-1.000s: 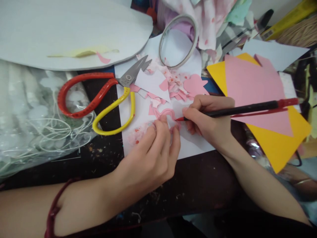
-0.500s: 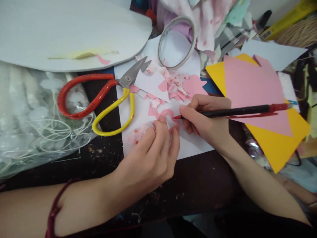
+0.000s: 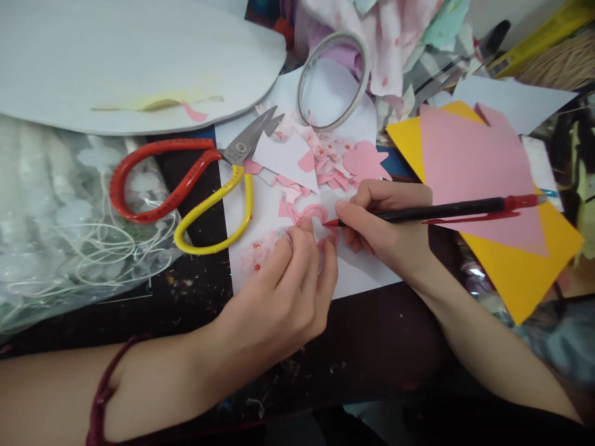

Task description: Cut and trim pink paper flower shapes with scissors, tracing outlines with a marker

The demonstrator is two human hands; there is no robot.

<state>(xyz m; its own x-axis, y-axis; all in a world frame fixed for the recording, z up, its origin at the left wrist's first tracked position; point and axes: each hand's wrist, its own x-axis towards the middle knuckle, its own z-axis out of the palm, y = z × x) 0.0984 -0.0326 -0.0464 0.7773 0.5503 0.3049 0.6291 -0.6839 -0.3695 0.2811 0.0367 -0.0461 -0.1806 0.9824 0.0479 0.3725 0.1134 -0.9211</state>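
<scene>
A pink paper piece with curved edges (image 3: pixel 316 212) lies on a white paper sheet (image 3: pixel 367 275), partly under the left hand (image 3: pixel 295 282), fingers bent; whether they pinch, I cannot tell. Beside it, the right hand (image 3: pixel 383 223) grips a slim black red-tipped pen (image 3: pixel 446 209).

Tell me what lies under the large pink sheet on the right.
Yellow paper sticks out from under the pink sheet at its upper left and along the bottom. Whatever else lies beneath cannot be seen.
</scene>
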